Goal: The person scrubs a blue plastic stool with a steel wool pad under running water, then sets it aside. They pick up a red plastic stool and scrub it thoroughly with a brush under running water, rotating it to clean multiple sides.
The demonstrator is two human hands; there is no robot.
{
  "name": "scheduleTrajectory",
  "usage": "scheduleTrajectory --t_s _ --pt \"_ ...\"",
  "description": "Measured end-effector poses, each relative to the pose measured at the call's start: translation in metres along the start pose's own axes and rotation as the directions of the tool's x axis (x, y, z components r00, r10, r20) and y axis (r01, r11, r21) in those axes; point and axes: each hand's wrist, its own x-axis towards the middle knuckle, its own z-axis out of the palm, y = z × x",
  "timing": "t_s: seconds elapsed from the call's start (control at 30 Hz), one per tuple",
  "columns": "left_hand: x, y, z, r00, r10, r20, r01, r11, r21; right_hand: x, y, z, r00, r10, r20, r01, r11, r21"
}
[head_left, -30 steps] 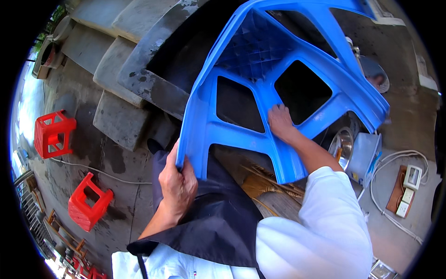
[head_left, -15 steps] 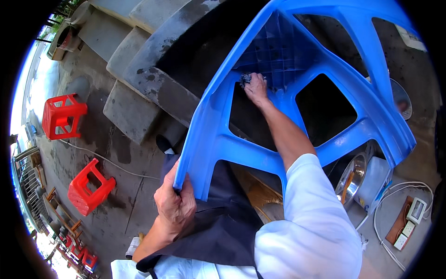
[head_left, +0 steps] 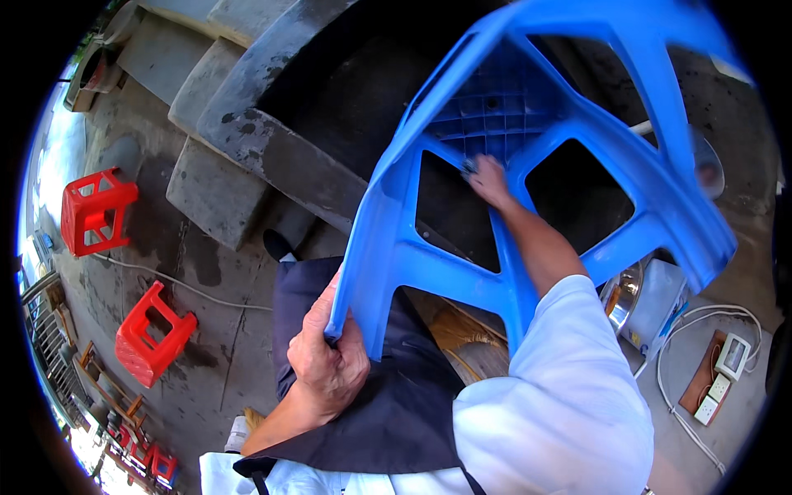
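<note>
A large blue plastic stool (head_left: 388, 239) is tipped over on my lap, its ribbed underside and legs facing me. My left hand (head_left: 328, 363) grips the foot of its nearest leg. My right hand (head_left: 488, 180) reaches inside the stool between the legs and presses a small dark object against the gridded underside of the seat; the fingers are closed on it. I cannot tell what the object is. My right forearm and white sleeve cross the stool's lower brace. A dark apron (head_left: 388, 412) covers my lap below the stool.
Two red plastic stools (head_left: 92, 210) (head_left: 153, 334) stand on the wet concrete at the left, with a cable running between them. Grey concrete steps (head_left: 247, 132) rise behind the stool. At the right are a metal bowl (head_left: 620, 299), a white box and a power strip (head_left: 716, 379) with cords.
The stool has tilted closer and larger in view. My right hand went from the outer brace deep into the stool's underside. My left hand keeps its hold on the leg.
</note>
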Motion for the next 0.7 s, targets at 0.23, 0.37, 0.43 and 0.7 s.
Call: scheduleTrajectory --t_s 0.23,0.37,0.43,0.7 --pt "0.008 -0.001 0.014 0.997 0.073 0.023 -0.072 0.997 -0.027 0.000 -0.007 0.015 0.971 0.217 -0.099 -0.213 0.976 0.048" --pt "0.006 0.003 0.016 0.994 0.104 0.019 -0.104 0.994 0.011 0.045 -0.061 0.026 0.950 -0.009 -0.312 0.068 0.982 0.177" --pt "0.003 -0.001 0.022 0.996 0.078 -0.040 -0.076 0.996 0.044 0.030 -0.052 0.016 0.983 0.014 -0.181 0.010 0.992 0.129" --pt "-0.002 0.003 0.016 1.000 0.007 0.009 -0.007 0.999 0.032 0.042 0.027 -0.107 0.714 0.504 -0.486 -0.291 0.845 0.448"
